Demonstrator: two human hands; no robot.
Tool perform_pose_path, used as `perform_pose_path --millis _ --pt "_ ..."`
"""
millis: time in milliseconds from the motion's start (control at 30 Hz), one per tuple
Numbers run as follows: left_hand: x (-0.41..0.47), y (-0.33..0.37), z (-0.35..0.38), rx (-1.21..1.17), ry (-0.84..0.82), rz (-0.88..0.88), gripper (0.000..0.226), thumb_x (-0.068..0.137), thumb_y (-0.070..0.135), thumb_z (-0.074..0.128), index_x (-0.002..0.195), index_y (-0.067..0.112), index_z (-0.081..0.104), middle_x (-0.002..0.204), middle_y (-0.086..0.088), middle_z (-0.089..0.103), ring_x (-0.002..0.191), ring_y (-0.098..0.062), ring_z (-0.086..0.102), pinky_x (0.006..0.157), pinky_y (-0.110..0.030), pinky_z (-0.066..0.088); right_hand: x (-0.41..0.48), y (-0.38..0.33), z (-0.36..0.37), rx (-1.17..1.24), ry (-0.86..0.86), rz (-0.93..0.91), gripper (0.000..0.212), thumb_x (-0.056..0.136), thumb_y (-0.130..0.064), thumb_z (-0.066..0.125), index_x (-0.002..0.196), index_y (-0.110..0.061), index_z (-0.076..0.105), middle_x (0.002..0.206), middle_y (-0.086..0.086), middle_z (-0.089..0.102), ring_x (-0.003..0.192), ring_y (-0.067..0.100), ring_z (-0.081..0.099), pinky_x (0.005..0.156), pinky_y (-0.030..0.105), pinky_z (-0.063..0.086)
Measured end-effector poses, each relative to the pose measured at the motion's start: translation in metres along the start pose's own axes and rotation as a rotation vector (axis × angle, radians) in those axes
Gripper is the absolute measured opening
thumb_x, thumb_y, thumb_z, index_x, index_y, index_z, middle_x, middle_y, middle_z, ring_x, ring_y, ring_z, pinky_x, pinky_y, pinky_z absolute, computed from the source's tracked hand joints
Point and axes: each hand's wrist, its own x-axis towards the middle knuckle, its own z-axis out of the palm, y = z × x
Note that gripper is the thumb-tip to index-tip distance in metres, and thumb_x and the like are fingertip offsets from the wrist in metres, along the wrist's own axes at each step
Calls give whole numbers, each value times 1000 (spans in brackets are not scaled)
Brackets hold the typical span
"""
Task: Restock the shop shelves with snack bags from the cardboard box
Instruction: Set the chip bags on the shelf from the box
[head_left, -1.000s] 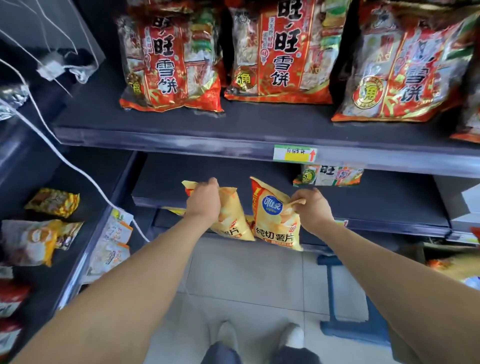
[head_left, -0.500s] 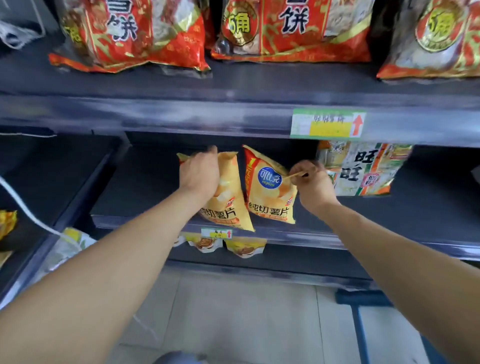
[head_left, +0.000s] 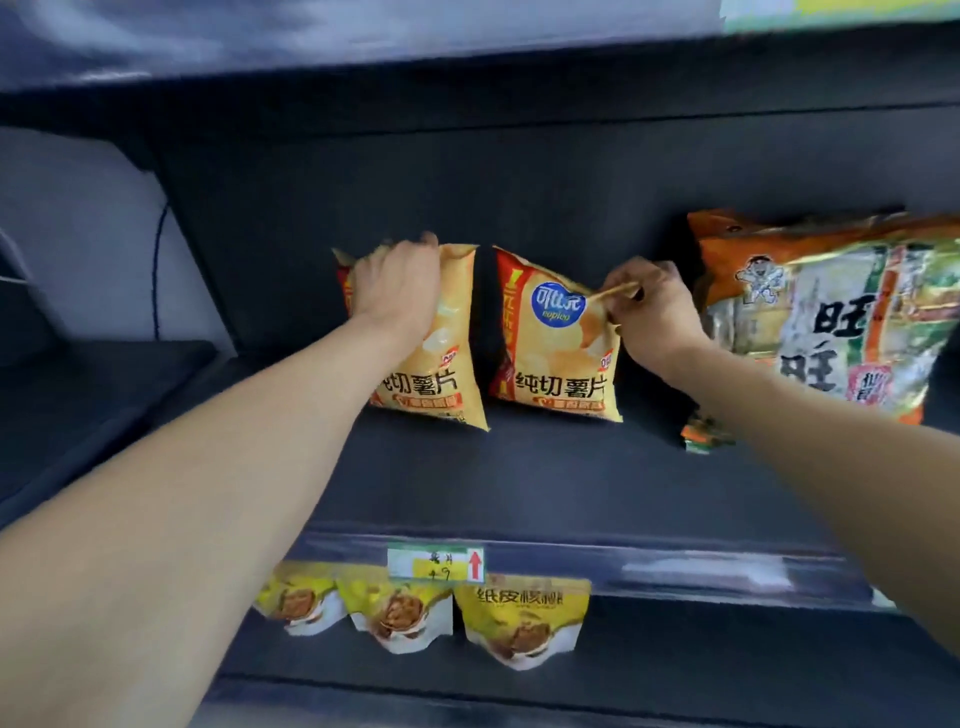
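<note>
Dark shelf board (head_left: 519, 478), shadowed back panel behind. At three o'clock of the chips a big 旺旺 cracker bag (head_left: 831, 322) leans, just beside the right wrist. At six o'clock there's a price tag (head_left: 435, 563) with a red arrow, and pouches (head_left: 522, 618) marked 纸皮核桃 below. Half a second ago both bags hung at the shelf lip; now they're well inside. The left hand (head_left: 397, 283) clutches the left chip bag (head_left: 441, 374) by its top, and the right hand (head_left: 652, 312) pinches the right chip bag (head_left: 550, 364) by a corner. Both read 纯切薯片, and the right one shows a blue 可比克 logo.
</note>
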Motion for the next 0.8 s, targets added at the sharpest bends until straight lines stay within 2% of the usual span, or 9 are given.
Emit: perform_pose_path --millis 67,200,367,500,567,633,700,800 --pt "6 -1 12 -2 20 3 37 91 -9 38 127 0 45 114 -22 62 118 -39 51 87 -47 44 7 2 10 3 50 2 23 93 0 44 92 -18 59 110 2 37 90 16 48 78 21 41" --pt "18 -5 28 -10 5 13 47 87 -6 52 132 -2 40 118 -21 61 120 -38 50 87 -46 46 19 0 21 -13 112 54 24 93 -4 44 89 -23 57 125 10 42 85 16 49 73 21 40" --pt "37 -5 45 -111 -8 57 39 90 -7 43 129 1 44 121 -19 60 121 -35 49 90 -42 45 32 -6 29 -22 132 143 23 93 -4 45 99 -19 62 127 12 43 83 19 49 72 22 39" --pt "39 -16 69 -379 -12 31 42 97 11 40 139 11 37 134 -12 52 132 -27 35 103 -40 30 27 -1 38 -4 95 163 29 92 -3 44 112 -16 60 115 8 47 99 25 55 82 25 45" --pt "34 -23 78 -461 -13 17 47 97 24 42 142 18 33 144 -7 42 140 -23 22 107 -42 21 23 6 44 79 68 173 33 93 -11 49 124 -22 54 130 9 39 100 23 56 78 26 48" --pt "29 -30 85 -484 -59 14 58 93 39 47 146 25 27 154 1 26 145 -22 8 111 -46 14 19 12 49 177 23 175 48 93 -20 53 138 -32 41 141 6 29 102 20 55 77 26 50" --pt "24 -36 91 -485 -148 12 79 85 53 57 149 28 19 158 5 14 147 -24 0 114 -50 10 16 18 56 258 -19 180 71 90 -25 60 146 -42 21 147 4 23 116 20 49 90 30 49" --pt "11 -41 104 -491 -280 -31 106 73 52 73 151 27 6 159 2 2 146 -27 -5 116 -53 10 9 31 69 252 -66 182 110 79 -23 76 149 -42 -7 153 3 17 135 20 34 101 31 41"
